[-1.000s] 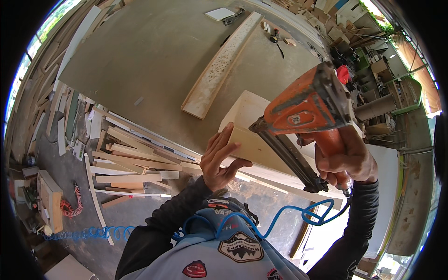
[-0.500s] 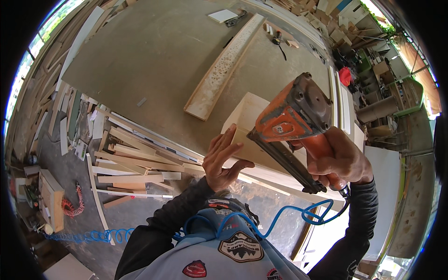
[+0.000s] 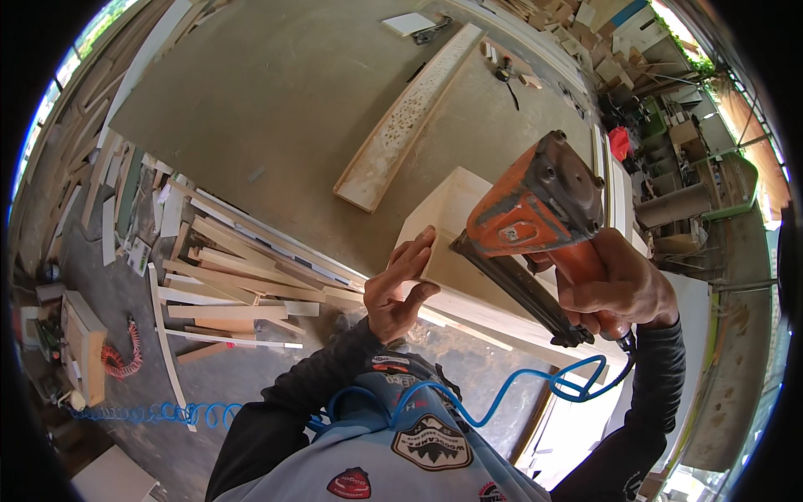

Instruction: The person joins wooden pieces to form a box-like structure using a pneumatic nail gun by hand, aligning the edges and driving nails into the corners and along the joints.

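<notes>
An orange and black pneumatic nail gun (image 3: 535, 201) is gripped in my right hand (image 3: 619, 289), fingers wrapped round its handle. Its dark magazine slants down toward me, and the gun covers part of a pale wooden box (image 3: 447, 205) on the worktable. My left hand (image 3: 400, 289) is at the near left corner of that box. Its fingers are stretched out against the panel edge and the thumb stands apart. From the base of the gun's handle runs a blue air hose (image 3: 493, 410), which loops across in front of my body.
The large grey worktable (image 3: 276, 100) carries a long shallow wooden tray (image 3: 406, 117) with small bits in it and a tape measure (image 3: 503, 74). Stacked wood strips (image 3: 230, 289) lie to the left. A coiled blue hose (image 3: 180, 413) stretches over the floor there.
My left fingers have drawn closer together and moved slightly right, onto the box corner. The nail gun and right hand have shifted a little to the right.
</notes>
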Demonstrator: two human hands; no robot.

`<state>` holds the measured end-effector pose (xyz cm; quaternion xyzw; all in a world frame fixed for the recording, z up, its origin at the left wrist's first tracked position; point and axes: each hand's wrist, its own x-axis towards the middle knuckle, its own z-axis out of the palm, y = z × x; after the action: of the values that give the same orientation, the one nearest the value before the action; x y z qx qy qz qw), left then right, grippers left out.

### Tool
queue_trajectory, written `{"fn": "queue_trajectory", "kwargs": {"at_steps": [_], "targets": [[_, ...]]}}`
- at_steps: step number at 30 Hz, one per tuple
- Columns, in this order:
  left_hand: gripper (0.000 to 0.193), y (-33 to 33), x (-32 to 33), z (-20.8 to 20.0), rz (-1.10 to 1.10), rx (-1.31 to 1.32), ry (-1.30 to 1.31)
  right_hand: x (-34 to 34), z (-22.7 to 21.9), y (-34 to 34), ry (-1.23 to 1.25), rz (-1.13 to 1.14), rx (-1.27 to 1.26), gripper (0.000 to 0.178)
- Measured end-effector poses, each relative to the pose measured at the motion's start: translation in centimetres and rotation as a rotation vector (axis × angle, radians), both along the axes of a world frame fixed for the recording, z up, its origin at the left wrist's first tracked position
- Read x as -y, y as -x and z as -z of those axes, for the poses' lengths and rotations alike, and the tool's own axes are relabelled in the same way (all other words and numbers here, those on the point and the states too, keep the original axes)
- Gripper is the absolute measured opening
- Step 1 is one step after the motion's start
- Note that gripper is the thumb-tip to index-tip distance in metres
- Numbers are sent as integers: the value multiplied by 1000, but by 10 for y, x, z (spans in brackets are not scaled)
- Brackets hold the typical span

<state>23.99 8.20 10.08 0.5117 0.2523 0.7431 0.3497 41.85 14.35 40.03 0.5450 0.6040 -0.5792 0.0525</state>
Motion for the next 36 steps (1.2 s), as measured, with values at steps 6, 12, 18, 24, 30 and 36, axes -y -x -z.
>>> {"fn": "queue_trajectory", "kwargs": {"at_steps": [6,12,18,24,30,36], "targets": [[41,5,1,-2,38,56,25,-5,13,-17,-5,44,-94,43],[38,16,1,-10,47,54,9,-5,10,-15,9,16,-99,48],[36,18,7,-12,61,37,60,-10,8,-14,65,2,-58,49],[32,17,9,-13,98,95,108,-10,13,-21,46,-13,-112,33],[34,20,7,-11,110,69,84,-13,13,-19,56,-18,-111,33],[36,21,6,-13,112,32,70,-16,13,-19,68,-27,-150,43]]}}
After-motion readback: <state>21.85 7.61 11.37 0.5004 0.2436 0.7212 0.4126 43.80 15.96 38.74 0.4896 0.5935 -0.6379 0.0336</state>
